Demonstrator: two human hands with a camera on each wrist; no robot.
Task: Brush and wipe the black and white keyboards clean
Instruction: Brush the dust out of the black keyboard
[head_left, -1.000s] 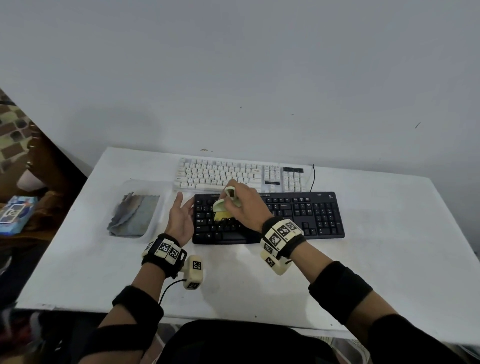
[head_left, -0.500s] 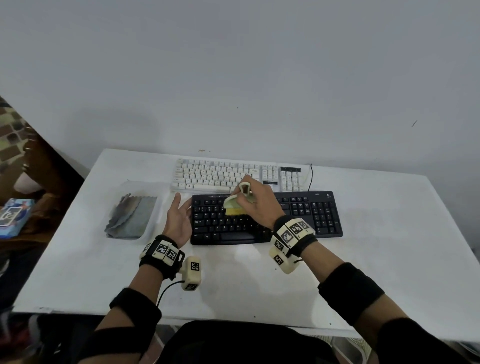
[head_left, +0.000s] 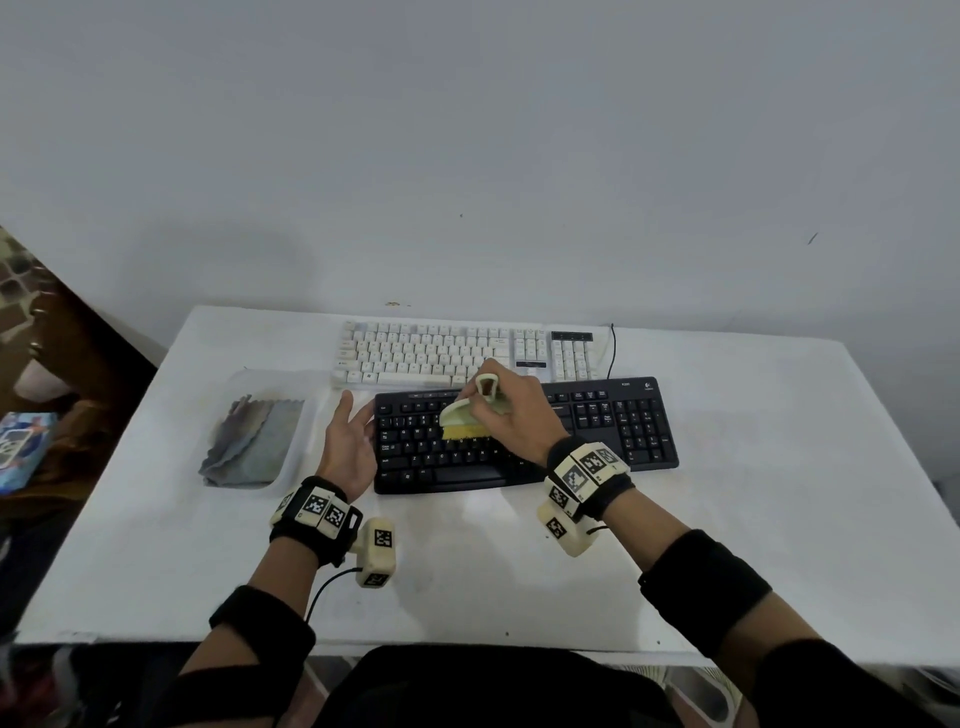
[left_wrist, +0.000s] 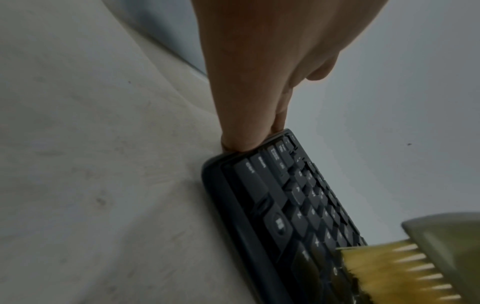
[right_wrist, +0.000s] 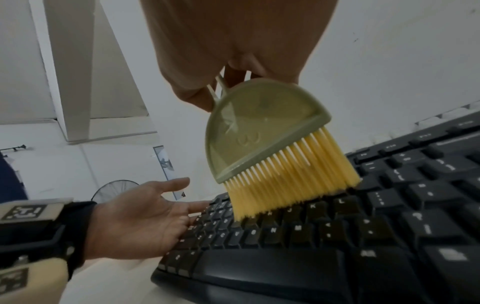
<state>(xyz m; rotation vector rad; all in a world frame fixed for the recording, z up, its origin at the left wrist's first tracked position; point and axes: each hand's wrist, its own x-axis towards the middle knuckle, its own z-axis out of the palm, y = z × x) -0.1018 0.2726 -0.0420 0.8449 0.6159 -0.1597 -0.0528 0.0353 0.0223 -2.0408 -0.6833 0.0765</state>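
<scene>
— Curled round the looped handle of the little green brush (head_left: 470, 410), the right hand (head_left: 511, 415) has its yellow bristles down on the middle letter rows of the black keyboard (head_left: 613, 421).

— And the left hand (head_left: 349, 447)?

— Holding nothing. Fingers straight, their tips against the keyboard's left end, bracing it on the white table (head_left: 779, 493), I'd say.

— How far along are they?

— Early, I'd judge. Brushing is under way on the black board, which lies near the person. The white keyboard (head_left: 441, 353) lies just beyond it at the far side, with nothing touching it. The grey cloth (head_left: 254, 441) lies folded in a clear tray (head_left: 306, 415) to the left, so the wiping of both boards looks still ahead.

— Any dust showing?

— Hard to tell; the keys are dark and slightly blurred. From the wrist views the brush handle is mostly hidden inside the fist, and the right hand covers part of the black keyboard's middle from above.
</scene>
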